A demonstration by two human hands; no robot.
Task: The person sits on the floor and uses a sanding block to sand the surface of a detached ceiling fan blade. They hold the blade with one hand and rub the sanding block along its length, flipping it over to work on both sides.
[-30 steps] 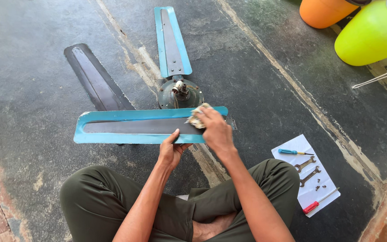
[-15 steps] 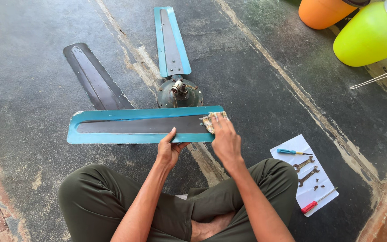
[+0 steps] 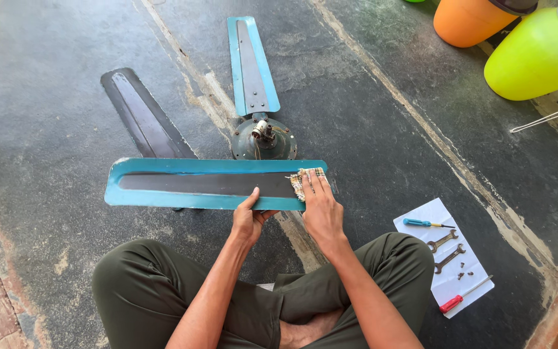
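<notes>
Person sits cross-legged on the concrete floor [image 3: 369, 129], ceiling fan in pieces in front of the knees.

Left hand [image 3: 248, 218] pinches the near edge of the detached fan blade [image 3: 208, 184]: thumb on top, fingers curled under. Reads as a clamp so the blade doesn't slide while it's rubbed. The blade lies flat and crosswise just beyond the knees, teal rim around a dark centre panel.

Right hand [image 3: 321, 205] is laid open, palm down, fingers extended, pressing a small checked cloth [image 3: 303, 182] onto the blade's right end. No closed grip on the cloth; it is trapped between fingers and blade. Flat hand spreads the pressure.

Fan motor hub [image 3: 264, 139] sits on the floor just behind the blade, wires sticking up from the middle. A second teal-edged blade [image 3: 251, 64] points away from it; a dark blade [image 3: 143, 116] angles off to the left, its near end going under the held blade. Can't tell if either is bolted on.

Right of the knee, a white sheet [image 3: 421, 216] holds a blue-handled screwdriver [image 3: 424, 223], two spanners [image 3: 445, 249], loose screws [image 3: 461, 274] and a red-handled screwdriver [image 3: 460, 298], well apart from the hands, probably so small parts stay visible. Orange container [image 3: 469, 22] and yellow-green container [image 3: 537, 58] at far right.
</notes>
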